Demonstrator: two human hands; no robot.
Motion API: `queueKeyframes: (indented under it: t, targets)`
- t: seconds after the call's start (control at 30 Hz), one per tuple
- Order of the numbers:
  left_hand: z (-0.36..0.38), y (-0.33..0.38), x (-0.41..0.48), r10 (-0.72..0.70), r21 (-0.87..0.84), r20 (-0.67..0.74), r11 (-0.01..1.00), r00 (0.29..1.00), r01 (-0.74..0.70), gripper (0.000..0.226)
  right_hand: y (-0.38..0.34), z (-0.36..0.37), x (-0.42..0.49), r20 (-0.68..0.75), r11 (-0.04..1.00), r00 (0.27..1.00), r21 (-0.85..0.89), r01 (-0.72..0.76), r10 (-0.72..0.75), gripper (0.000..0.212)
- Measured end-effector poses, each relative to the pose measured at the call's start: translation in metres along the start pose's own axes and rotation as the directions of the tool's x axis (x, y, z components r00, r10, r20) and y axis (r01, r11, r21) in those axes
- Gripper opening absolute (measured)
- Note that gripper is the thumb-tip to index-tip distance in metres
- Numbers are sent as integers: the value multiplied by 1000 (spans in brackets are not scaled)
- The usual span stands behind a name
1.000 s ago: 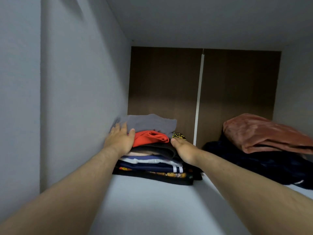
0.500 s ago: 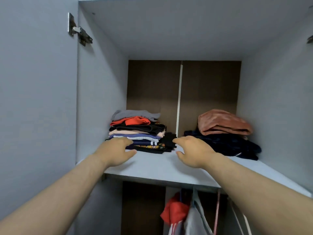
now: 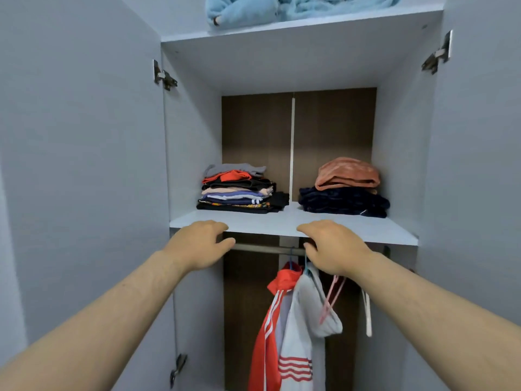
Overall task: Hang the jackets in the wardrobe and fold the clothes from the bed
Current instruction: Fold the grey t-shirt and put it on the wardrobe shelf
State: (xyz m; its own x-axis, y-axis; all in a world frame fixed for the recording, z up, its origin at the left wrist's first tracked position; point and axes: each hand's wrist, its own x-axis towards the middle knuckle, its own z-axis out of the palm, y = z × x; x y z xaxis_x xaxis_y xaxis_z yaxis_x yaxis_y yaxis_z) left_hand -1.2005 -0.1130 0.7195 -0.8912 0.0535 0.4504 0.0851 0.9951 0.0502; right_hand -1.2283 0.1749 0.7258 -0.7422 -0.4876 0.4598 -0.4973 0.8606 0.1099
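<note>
A folded stack (image 3: 239,190) is set on the shelf (image 3: 282,224) beyond the left hand (image 3: 197,246), a second pile (image 3: 344,190) beyond the right hand (image 3: 334,246). Jackets (image 3: 287,328) are hung from the rail (image 3: 265,248) below the right hand.

Red white-striped jacket (image 3: 267,334); grey hoodie (image 3: 306,320); light-blue blanket (image 3: 282,7); rust towel (image 3: 346,173)

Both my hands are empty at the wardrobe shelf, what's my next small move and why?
Probably lower the hands and turn to the bed for another garment: left hand and right hand hold nothing, and the folded stack sits on the shelf.
</note>
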Motion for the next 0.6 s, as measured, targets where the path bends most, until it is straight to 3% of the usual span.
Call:
queueKeyframes:
  t: [0.13,0.4,0.6]
  targets:
    - [-10,9,-45,-18,-85,-28,996,999,16,52,-20,-11,-40,-8,999,1000,41,-22,23,28]
    - [-26,23,-114,2,-184,-95,983,995,-19,49,-61,-30,-98,-27,994,994,35,-104,105,42]
    - [-23,-22,-168,-97,-244,-144,968,985,60,51,-119,-13,-122,25,992,993,55,-118,116,36]
